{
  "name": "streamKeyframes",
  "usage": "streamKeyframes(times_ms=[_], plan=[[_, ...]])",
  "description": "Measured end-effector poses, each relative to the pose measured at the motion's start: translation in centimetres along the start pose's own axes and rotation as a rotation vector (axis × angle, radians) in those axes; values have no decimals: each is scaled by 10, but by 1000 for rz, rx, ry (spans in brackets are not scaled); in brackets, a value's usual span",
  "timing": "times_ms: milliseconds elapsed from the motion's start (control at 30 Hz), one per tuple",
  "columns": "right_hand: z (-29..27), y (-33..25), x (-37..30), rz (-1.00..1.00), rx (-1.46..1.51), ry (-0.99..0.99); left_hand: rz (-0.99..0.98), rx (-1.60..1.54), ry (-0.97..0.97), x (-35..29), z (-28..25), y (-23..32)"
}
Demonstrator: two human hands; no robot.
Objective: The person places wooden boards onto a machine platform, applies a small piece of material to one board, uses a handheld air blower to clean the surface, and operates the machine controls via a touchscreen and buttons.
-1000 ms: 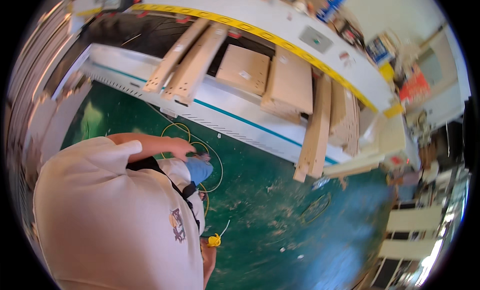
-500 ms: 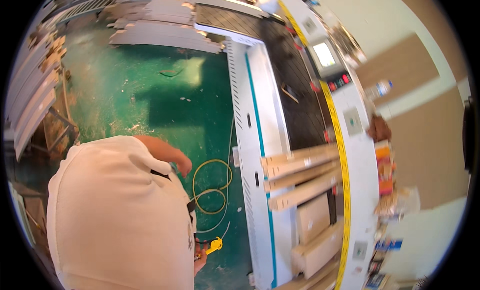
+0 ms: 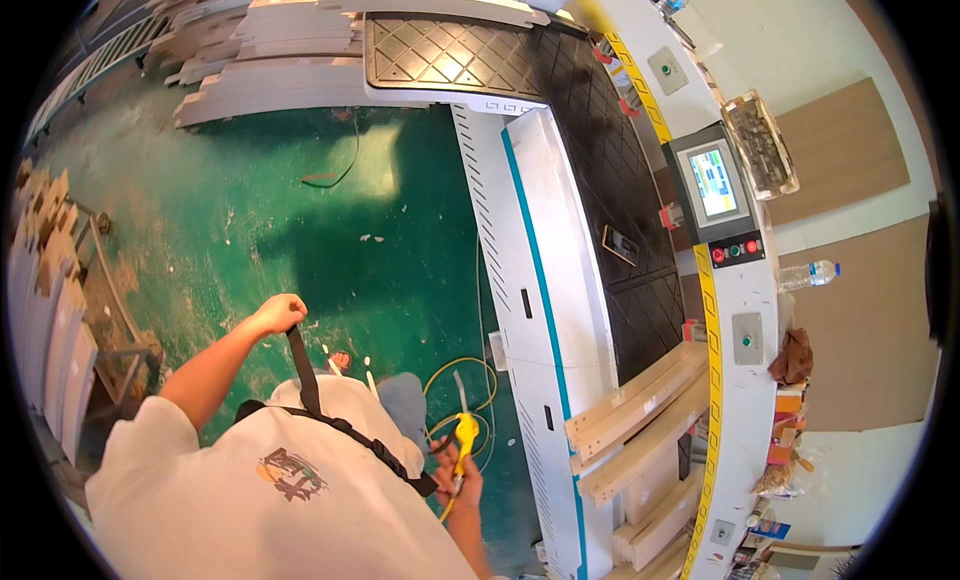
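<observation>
My left hand (image 3: 280,315) is raised to the left, its fingers closed on the end of a black strap (image 3: 304,372). That strap runs down to a black belt (image 3: 365,442) lying across my pale shirt. Low on the right, my right hand (image 3: 455,483) grips a yellow air blow gun (image 3: 466,432), its thin nozzle tilted up toward the floor beyond. A yellow air hose (image 3: 428,385) lies in loops on the green floor behind the gun. White drawstring ends hang near my waist, close to one foot.
On the right stands a long white machine (image 3: 590,310) with a black bed, a phone (image 3: 620,245) on it and a control screen (image 3: 712,180). Wooden boards (image 3: 640,410) jut over its near edge. Stacked boards line the far side (image 3: 290,85) and the left (image 3: 50,330).
My body has straightened and turned, bringing the shirt front and black belt into view. My left hand has moved left and up with the strap. The blow gun has shifted right and up.
</observation>
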State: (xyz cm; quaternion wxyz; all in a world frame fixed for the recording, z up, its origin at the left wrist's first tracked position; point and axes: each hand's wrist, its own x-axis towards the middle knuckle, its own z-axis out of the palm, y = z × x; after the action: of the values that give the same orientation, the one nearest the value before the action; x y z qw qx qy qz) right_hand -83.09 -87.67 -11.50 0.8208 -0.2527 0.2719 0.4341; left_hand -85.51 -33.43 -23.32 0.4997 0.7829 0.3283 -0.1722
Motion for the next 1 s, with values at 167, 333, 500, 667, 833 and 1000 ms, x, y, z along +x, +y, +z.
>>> streamKeyframes(times_ms=[167, 333, 500, 667, 833, 1000], plan=[[124, -56, 133, -27, 120, -202, 46, -151, 93, 97, -42, 58], [202, -102, 261, -17, 37, -208, 290, -51, 37, 186, -78, 162], [303, -168, 352, 9, 105, -276, 244, -10, 78, 244, -161, 261], [361, -222, 414, 149, 250, -327, 265, 32, 456, 330, -262, 295], [396, -241, 453, 103, 203, -280, 532, 337, 819, 443, -366, 340], [412, -269, 469, -82, -10, -114, 507, 549, 947, 554, -457, 390]])
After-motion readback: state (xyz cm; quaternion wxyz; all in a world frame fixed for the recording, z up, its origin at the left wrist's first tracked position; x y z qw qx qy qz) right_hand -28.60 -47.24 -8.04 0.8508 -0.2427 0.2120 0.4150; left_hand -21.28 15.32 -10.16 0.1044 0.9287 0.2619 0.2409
